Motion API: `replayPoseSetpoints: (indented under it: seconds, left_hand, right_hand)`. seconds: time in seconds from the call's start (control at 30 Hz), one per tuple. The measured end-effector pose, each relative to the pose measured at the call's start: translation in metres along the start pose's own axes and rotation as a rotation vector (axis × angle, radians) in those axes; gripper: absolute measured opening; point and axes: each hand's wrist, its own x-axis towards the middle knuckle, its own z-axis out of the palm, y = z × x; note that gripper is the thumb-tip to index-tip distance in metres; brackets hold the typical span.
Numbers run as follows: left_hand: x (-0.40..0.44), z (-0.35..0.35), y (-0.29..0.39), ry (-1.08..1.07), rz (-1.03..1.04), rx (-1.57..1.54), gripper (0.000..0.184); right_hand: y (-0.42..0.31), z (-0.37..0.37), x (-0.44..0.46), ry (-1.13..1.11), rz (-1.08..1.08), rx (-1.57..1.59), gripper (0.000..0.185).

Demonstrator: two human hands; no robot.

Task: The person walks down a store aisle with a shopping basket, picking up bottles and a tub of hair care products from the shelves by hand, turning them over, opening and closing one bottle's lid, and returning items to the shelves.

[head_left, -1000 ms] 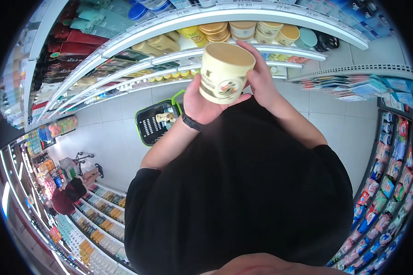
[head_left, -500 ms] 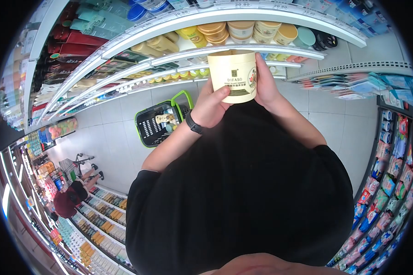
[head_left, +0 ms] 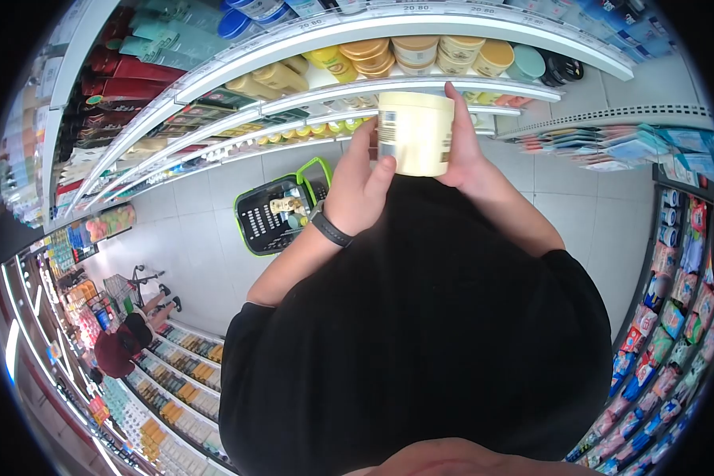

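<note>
A cream-coloured hair-mask-style jar [head_left: 417, 133] is held upright between both hands in front of the shelves. My left hand [head_left: 360, 184] grips its left side, with the thumb forward near the lower edge; a dark watch band circles that wrist. My right hand [head_left: 468, 151] presses along the jar's right side, its fingers partly hidden behind it. The plain side of the jar faces me, with a label and barcode at its left edge. Just beyond it, similar tubs [head_left: 416, 54] with gold and cream lids line a shelf.
A black shopping basket with a green rim [head_left: 255, 218] stands on the tiled floor, several items inside. White shelving [head_left: 293, 103] runs across the front. Packets hang at right [head_left: 611, 147]. At left, a person in a dark red top [head_left: 117, 351] is beside a shopping cart [head_left: 119, 287].
The jar has been turned between my hands, so its printed front no longer faces me. It has shifted slightly right, and my left fingers have changed position.
</note>
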Motion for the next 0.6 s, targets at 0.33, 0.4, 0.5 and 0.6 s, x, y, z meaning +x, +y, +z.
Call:
replayPoseSetpoints:
  seconds: [0.33,0.4,0.5,0.6]
  left_hand:
    - [0.014,0.001,-0.015,0.298,-0.141,-0.565,0.045]
    - [0.016,0.003,-0.015,0.287,-0.375,-0.874,0.049]
    - [0.02,-0.002,-0.008,0.123,-0.563,-1.179,0.073]
    - [0.022,-0.003,-0.009,-0.173,-0.479,-1.512,0.088]
  right_hand:
    - [-0.013,-0.009,0.004,-0.313,0.099,0.385,0.079]
    - [-0.016,-0.001,0.0,-0.219,0.044,0.342,0.08]
    - [-0.02,0.021,-0.014,-0.084,-0.09,0.231,0.08]
    - [-0.009,0.044,-0.024,-0.08,-0.341,-0.002,0.079]
